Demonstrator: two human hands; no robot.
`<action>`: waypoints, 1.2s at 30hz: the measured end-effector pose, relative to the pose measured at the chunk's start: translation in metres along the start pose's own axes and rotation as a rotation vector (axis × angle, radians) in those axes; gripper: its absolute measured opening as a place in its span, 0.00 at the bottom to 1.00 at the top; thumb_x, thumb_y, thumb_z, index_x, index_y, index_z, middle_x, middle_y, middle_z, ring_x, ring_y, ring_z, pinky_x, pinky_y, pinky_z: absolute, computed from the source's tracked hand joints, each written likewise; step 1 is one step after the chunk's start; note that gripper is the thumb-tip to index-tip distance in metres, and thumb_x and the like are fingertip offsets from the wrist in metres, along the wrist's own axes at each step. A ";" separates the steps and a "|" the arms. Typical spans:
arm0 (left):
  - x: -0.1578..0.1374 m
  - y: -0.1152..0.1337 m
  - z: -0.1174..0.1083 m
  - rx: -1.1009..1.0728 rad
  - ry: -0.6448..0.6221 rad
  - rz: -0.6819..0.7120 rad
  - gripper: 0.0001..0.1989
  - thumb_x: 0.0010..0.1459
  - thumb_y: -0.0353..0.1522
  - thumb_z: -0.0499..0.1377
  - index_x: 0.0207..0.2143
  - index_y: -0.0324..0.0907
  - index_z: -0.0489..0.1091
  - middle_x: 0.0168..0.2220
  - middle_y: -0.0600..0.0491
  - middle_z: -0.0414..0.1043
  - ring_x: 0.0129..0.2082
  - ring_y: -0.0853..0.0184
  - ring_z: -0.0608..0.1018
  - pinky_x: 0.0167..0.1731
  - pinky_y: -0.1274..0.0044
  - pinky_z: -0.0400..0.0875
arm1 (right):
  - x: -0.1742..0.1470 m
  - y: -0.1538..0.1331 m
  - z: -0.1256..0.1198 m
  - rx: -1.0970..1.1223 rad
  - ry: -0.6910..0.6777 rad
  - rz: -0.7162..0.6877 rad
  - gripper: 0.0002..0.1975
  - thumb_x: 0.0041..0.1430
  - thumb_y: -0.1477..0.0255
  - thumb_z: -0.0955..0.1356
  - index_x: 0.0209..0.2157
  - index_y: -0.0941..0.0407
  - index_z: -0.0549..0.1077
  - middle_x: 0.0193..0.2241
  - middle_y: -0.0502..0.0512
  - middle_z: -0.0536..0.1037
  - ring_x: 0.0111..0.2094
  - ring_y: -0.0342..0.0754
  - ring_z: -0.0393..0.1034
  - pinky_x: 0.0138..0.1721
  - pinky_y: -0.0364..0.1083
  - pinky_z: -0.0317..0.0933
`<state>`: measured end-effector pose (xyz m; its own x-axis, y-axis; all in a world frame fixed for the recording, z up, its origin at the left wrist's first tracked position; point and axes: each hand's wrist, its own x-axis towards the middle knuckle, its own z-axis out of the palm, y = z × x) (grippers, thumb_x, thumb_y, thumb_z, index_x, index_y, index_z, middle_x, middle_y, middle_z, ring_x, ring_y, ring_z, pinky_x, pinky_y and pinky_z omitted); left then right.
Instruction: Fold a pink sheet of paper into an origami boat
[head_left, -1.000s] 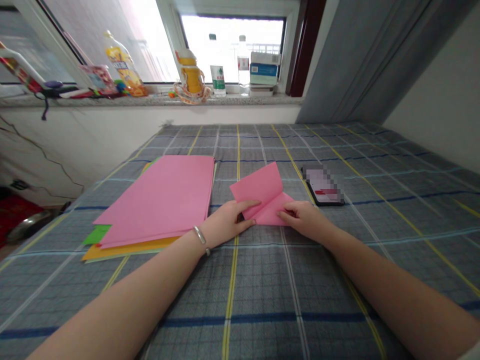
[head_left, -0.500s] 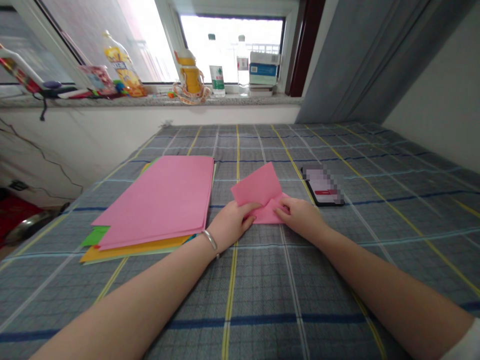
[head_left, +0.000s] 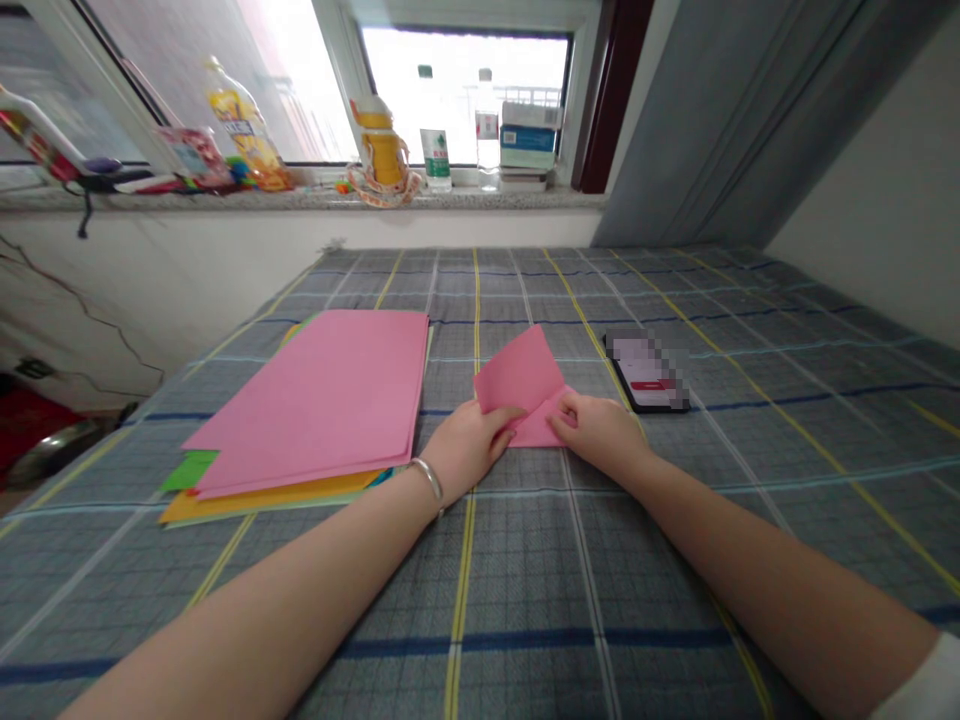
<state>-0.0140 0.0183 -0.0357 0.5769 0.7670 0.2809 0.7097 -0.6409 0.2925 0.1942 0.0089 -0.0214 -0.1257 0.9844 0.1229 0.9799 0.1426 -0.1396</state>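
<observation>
A pink sheet of folded paper (head_left: 523, 366) rests on the plaid cloth, with one flap standing up at a slant. My left hand (head_left: 474, 438) grips its left side, thumb and fingers closed on the paper near the fold. At the right edge, my right hand (head_left: 596, 430) pinches the paper between thumb and curled forefinger. A silver bangle (head_left: 429, 482) circles my left wrist. The lower left part of the paper is hidden behind my left fingers.
A stack of coloured paper (head_left: 322, 400), pink on top, lies to the left. A phone (head_left: 646, 372) lies to the right on the plaid cloth (head_left: 540, 590). Bottles, a yellow cup (head_left: 383, 150) and boxes (head_left: 527, 140) line the windowsill at the back.
The raised flap's left corner has shifted slightly to the right and stands a little steeper. My left hand has moved slightly right with it; my right hand stays nearly still.
</observation>
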 end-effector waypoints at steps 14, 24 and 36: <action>-0.005 -0.010 -0.018 0.072 0.225 -0.191 0.21 0.57 0.34 0.57 0.54 0.42 0.66 0.61 0.41 0.49 0.60 0.49 0.57 0.56 0.58 0.58 | -0.002 0.001 0.002 0.006 0.012 -0.018 0.16 0.60 0.60 0.61 0.25 0.54 0.68 0.22 0.51 0.75 0.25 0.46 0.67 0.25 0.45 0.41; -0.006 0.005 -0.003 0.258 0.082 -0.014 0.22 0.63 0.39 0.51 0.58 0.44 0.61 0.63 0.44 0.53 0.65 0.52 0.50 0.61 0.54 0.40 | -0.002 0.001 0.003 0.019 0.035 -0.038 0.15 0.60 0.62 0.61 0.23 0.54 0.66 0.21 0.50 0.74 0.23 0.45 0.65 0.25 0.45 0.41; -0.002 0.008 -0.003 0.223 0.007 0.088 0.19 0.63 0.31 0.49 0.55 0.52 0.65 0.64 0.51 0.54 0.63 0.51 0.54 0.60 0.51 0.42 | 0.000 0.000 0.003 -0.014 0.026 -0.008 0.16 0.60 0.61 0.60 0.24 0.55 0.67 0.23 0.51 0.76 0.26 0.46 0.68 0.29 0.45 0.44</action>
<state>-0.0109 0.0111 -0.0314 0.6380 0.7081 0.3027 0.7294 -0.6817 0.0574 0.1934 0.0089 -0.0242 -0.1297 0.9802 0.1495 0.9810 0.1488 -0.1249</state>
